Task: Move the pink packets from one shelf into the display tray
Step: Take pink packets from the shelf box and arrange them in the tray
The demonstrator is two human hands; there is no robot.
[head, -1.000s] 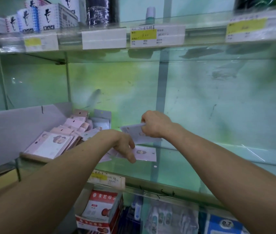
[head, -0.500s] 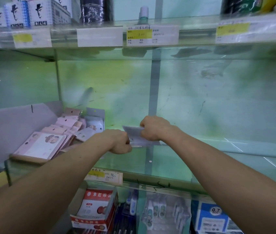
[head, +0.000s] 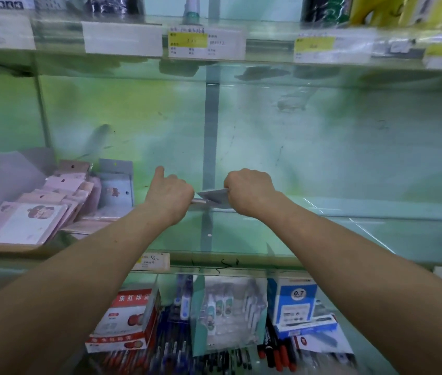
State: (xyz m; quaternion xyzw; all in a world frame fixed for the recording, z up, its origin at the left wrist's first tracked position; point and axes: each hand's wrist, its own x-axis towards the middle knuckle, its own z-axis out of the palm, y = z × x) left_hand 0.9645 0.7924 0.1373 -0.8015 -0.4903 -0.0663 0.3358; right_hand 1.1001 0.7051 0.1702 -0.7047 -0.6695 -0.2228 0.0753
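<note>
both hands are stretched out over the middle glass shelf [head: 349, 239], close together, with a thin stack of packets [head: 214, 196] held between them, just above the glass. the left hand [head: 170, 196] is seen from the back, its fingers curled down around the left end of the stack and one digit sticking up. the right hand [head: 249, 190] is curled tight around the right end. the fingers of both hands are hidden under the knuckles, so how they lie on the stack cannot be told. the stack looks pale and is tilted, its near corner low.

the display tray [head: 11, 174], a grey card box with a tall back wall, sits at the left end of the same shelf, well apart from the hands. pink packets [head: 25, 223] lie in it in overlapping rows, leaning back.

price labels [head: 187, 43] hang along the shelf above. on the shelf below stand a red box [head: 126, 318], a blue box [head: 291, 301] and pens [head: 276, 353].
</note>
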